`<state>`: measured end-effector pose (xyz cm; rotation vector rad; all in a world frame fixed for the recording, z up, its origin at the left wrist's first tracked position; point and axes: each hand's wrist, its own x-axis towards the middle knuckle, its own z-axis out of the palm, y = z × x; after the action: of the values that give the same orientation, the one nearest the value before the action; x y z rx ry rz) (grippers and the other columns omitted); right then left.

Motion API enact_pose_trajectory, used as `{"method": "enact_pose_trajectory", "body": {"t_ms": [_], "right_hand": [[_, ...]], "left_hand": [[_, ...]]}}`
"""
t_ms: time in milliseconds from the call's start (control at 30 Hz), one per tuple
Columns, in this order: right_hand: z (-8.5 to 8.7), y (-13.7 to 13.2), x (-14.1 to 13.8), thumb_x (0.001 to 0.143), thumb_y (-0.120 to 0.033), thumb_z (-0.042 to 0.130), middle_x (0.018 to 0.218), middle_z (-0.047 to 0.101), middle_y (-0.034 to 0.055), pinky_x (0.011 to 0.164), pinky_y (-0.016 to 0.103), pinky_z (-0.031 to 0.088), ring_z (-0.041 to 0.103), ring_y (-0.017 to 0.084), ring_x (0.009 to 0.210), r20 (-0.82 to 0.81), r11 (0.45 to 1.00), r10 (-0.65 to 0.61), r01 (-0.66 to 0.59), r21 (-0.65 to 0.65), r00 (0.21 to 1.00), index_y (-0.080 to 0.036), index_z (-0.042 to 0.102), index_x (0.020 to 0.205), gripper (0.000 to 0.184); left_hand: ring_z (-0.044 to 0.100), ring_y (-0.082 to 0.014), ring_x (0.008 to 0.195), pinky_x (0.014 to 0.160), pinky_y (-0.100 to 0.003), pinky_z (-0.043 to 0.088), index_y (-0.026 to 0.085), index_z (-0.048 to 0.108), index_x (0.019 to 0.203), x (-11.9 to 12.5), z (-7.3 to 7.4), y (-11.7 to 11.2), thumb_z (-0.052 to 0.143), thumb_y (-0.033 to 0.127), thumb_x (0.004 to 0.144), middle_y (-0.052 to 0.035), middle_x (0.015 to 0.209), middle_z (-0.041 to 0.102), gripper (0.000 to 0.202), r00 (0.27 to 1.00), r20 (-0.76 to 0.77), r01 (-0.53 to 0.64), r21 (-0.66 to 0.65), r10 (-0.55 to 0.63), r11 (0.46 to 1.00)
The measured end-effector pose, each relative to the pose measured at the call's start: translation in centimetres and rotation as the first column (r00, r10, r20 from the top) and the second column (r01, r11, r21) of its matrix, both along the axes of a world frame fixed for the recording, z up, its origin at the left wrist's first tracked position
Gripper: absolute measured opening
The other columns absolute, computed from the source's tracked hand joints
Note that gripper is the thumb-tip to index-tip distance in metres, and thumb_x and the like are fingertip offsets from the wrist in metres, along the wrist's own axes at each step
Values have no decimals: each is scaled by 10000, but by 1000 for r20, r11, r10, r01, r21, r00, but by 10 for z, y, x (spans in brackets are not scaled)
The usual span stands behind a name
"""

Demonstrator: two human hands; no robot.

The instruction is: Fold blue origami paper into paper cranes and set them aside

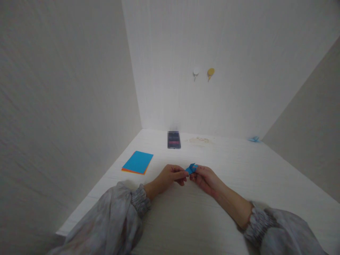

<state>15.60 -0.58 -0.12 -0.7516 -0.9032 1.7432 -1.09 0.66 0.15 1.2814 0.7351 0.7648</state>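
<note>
Fingers of our left hand and right hand meet at a small folded blue paper. Under them spreads our pale counter, closed in by a white back wall beyond the fingers, a grey left wall and a grey right wall.

Left of the fingers and a little farther off, we have a stack of square paper, blue on top with orange edges showing below. Beyond the fingers, near the back wall, stands a dark box, too blurred for us to read. Just right of it is a brownish patch on the counter. Far to the right, by the corner, lies a light blue paper piece. High above the fingers, a white hook and a yellow hook sit side by side on the back wall.

Nothing we see stands between our hands. Left fingertips pinch the near left side of the folded blue paper; right fingertips grip its right side. We wear a ring on the left.
</note>
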Motion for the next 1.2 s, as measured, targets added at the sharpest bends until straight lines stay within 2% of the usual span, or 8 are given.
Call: {"method": "enact_pose_trajectory", "body": {"t_ms": [267, 467, 633, 867, 1067, 1200], "right_hand": [[0, -1, -1, 635, -228, 695, 602, 596, 23, 573, 252, 383, 504, 97, 544, -25, 1000, 9, -9, -14, 1000, -101, 635, 637, 141], [-2, 0, 0, 655, -226, 680, 619, 604, 27, 581, 262, 387, 507, 101, 544, -27, 1000, 13, -13, -6, 1000, -106, 639, 657, 127], [-1, 0, 0, 635, -231, 695, 600, 603, 26, 566, 258, 387, 506, 102, 536, -14, 1000, -6, 6, -18, 1000, -106, 633, 646, 140], [0, -1, -2, 626, -234, 704, 589, 595, 10, 552, 242, 381, 509, 87, 520, -23, 1000, -3, 2, -23, 1000, -104, 624, 645, 155], [0, -7, -4, 658, -226, 683, 625, 608, 16, 569, 240, 377, 532, 97, 568, 36, 1000, 21, -21, -4, 999, -115, 604, 660, 135], [2, -8, -3, 695, -264, 645, 596, 587, 11, 532, 240, 365, 531, 110, 562, 99, 999, 32, -35, 26, 995, -129, 574, 657, 157]], "left_hand": [[513, -76, 449, 479, -198, 405, 101, 585, 640, 0, -5, 2, 648, 409, 634, -9, 552, 586, 315, 1000, -2, 1, 66, -1, 998], [536, -78, 495, 529, -208, 435, 100, 588, 671, 0, -9, 3, 638, 378, 660, -13, 618, 600, 282, 997, 68, 17, 60, -21, 998], [517, -75, 466, 508, -210, 426, 99, 578, 656, -1, -10, 5, 667, 355, 624, -5, 584, 589, 273, 1000, 29, -8, 44, 7, 999], [511, -80, 469, 513, -220, 414, 100, 564, 639, -1, -6, 3, 654, 401, 624, -4, 575, 579, 313, 1000, 2, -3, 54, 3, 999], [513, -75, 524, 536, -207, 412, 99, 605, 732, 0, -5, 2, 622, 367, 678, -26, 672, 608, 274, 999, -3, 41, 107, -41, 993], [499, -70, 497, 508, -196, 399, 98, 600, 700, 0, -5, 3, 625, 333, 676, -13, 617, 598, 237, 999, -9, 47, 109, -46, 993]]}}
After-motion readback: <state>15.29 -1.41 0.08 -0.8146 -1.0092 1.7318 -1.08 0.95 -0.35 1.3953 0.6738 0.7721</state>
